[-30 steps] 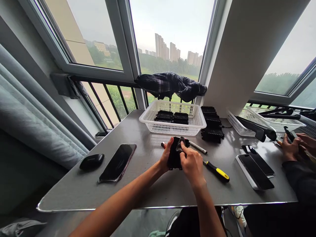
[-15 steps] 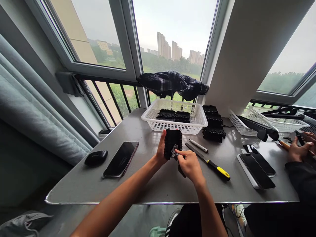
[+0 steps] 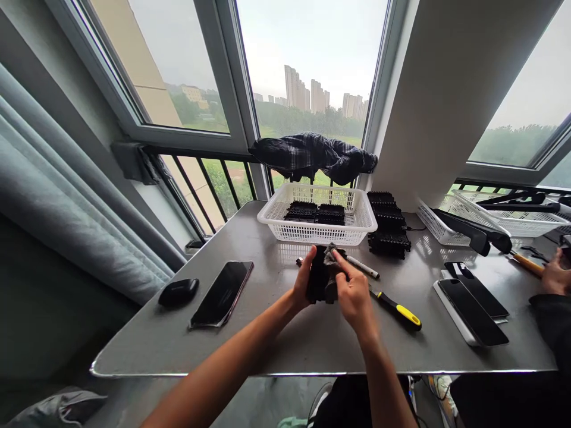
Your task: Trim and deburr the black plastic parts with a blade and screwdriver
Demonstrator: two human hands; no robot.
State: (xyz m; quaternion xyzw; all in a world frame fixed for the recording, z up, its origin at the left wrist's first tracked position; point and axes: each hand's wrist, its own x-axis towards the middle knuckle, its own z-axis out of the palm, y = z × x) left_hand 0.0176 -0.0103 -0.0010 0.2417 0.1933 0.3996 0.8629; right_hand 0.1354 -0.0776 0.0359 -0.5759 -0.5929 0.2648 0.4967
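A black ridged plastic part [image 3: 317,274] is held up over the table's middle by my left hand [image 3: 305,279], its thumb along the left edge. My right hand [image 3: 354,291] pinches a crumpled grey cloth [image 3: 331,257] and presses it against the part's upper right face, index finger stretched over it. Some of the cloth hangs down beside the part. Just right of my right hand lie a white pen [image 3: 363,267] and a tool with a black and yellow handle [image 3: 399,310], its blade partly hidden behind the hand.
A white basket [image 3: 317,230] holds similar black parts; more are stacked beside it [image 3: 388,229]. Phones [image 3: 223,292] [image 3: 473,312] and a black case [image 3: 178,292] lie on the table [image 3: 147,351]. At right are baskets and another person's hand [image 3: 557,274].
My right hand has moved the cloth up to the top of the black part. The part sits slightly lower and further right. The view has shifted a little, and the other person's hand has moved right.
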